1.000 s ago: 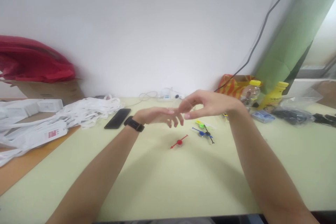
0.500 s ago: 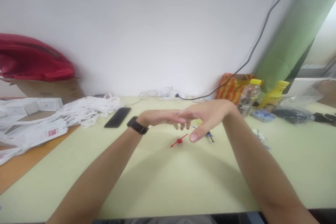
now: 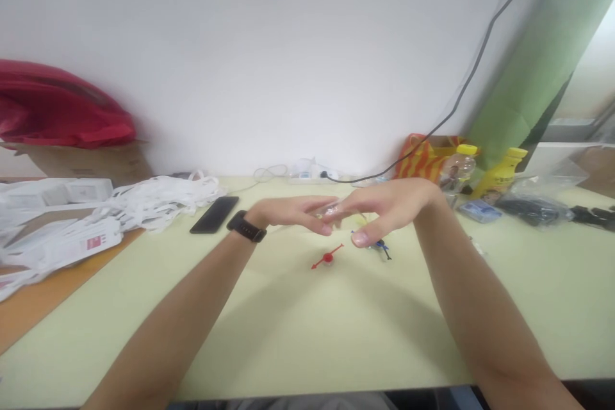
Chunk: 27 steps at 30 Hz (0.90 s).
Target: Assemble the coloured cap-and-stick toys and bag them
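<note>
Above the table, my left hand, with a black watch at its wrist, reaches in from the left. A small clear, shiny piece shows between its thumb and fingers; its full shape is hidden. From the other side my right hand meets it, fingers stretched to the clear piece and thumb spread away. Below them lies a red arrow-shaped spinner with a round hub. Blue and black arrow pieces lie partly behind my right thumb. A yellowish piece is mostly covered by that hand.
A black phone and white straps are on the left. At the back stands a power strip with a cable. To the right are a clear bottle, a yellow bottle, a card box and a plastic-wrapped black bundle.
My hands have drawn a little closer together, and the clear piece now shows between them. My right thumb has lifted slightly. The spinner on the table stays where it was.
</note>
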Available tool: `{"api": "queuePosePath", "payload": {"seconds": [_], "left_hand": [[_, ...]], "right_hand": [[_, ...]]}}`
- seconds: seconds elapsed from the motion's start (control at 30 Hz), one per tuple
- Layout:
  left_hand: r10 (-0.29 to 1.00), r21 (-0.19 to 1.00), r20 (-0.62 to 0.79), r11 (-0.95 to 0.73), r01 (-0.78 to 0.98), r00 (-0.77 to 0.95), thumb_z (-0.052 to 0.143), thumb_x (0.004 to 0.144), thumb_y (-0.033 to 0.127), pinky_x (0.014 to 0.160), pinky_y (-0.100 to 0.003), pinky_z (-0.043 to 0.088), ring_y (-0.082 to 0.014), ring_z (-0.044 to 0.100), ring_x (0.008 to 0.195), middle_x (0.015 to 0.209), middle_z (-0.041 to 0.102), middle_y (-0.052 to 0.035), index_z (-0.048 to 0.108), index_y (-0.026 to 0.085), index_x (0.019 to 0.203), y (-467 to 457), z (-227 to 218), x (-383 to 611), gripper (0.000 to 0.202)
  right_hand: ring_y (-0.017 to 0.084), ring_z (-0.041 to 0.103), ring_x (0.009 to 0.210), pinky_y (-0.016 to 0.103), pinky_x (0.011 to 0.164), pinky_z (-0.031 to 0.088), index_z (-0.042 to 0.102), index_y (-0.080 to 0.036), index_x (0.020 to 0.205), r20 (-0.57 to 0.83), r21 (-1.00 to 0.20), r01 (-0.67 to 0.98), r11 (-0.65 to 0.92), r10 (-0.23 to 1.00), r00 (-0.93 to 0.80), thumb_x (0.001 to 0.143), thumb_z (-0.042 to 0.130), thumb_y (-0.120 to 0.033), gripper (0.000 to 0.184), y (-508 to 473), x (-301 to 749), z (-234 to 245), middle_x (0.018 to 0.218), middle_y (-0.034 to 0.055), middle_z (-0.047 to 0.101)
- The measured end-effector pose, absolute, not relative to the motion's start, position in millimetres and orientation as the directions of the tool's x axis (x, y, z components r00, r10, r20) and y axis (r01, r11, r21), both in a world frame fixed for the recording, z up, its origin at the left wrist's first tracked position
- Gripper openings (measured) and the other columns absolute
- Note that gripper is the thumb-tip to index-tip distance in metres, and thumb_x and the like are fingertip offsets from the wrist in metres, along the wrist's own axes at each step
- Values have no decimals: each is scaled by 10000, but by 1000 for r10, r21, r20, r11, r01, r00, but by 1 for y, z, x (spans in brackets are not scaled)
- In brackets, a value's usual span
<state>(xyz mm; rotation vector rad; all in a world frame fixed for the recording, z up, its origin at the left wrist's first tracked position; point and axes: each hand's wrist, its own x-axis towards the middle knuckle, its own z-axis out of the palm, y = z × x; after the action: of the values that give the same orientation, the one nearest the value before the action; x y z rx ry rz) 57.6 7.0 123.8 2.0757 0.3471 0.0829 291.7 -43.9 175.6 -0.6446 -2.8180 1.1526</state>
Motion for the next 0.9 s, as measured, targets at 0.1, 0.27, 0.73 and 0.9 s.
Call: {"api": "queuePosePath", "payload": {"seconds": [0.1,0.27,0.73,0.9], "left_hand": [[349,843,-130,-454,289,928,754,879,446,1044,-418,463,-321,567,1269,1350,610,-108,570,227,1349,10,124,52,550],[381,838,-142,-444,316,913,757,868,408,980,-373,485,-293,597,1204,1295,619,-103,610,204,1222,21,119,41,435],[611,769,-217,-374,519,761,620,951,569,1018,-382,464,-261,581,1192,1327,619,-103,585,228,1385,51,110,3,553],[662,896,-121,-248,369,739,596,961,606,1002,-411,485,-268,593,1138,1246,635,-117,566,236,1438,47,90,-12,604]], "right_hand": [[307,562,1351,367,1141,417,700,-237,1359,-130,-667,379,642,400,-907,841,796,-505,591,-46,297,179,1409,53,671],[299,585,1342,336,1100,464,741,-260,1312,-129,-622,490,610,538,-833,897,740,-495,477,-55,312,186,1401,44,682],[209,714,971,281,803,536,768,-196,1006,-61,-578,466,670,534,-843,928,654,-271,157,-33,279,157,1064,65,779],[238,709,983,289,778,523,766,-187,1060,-85,-434,636,638,674,-734,820,693,-124,258,-12,281,100,1097,83,762]]}}
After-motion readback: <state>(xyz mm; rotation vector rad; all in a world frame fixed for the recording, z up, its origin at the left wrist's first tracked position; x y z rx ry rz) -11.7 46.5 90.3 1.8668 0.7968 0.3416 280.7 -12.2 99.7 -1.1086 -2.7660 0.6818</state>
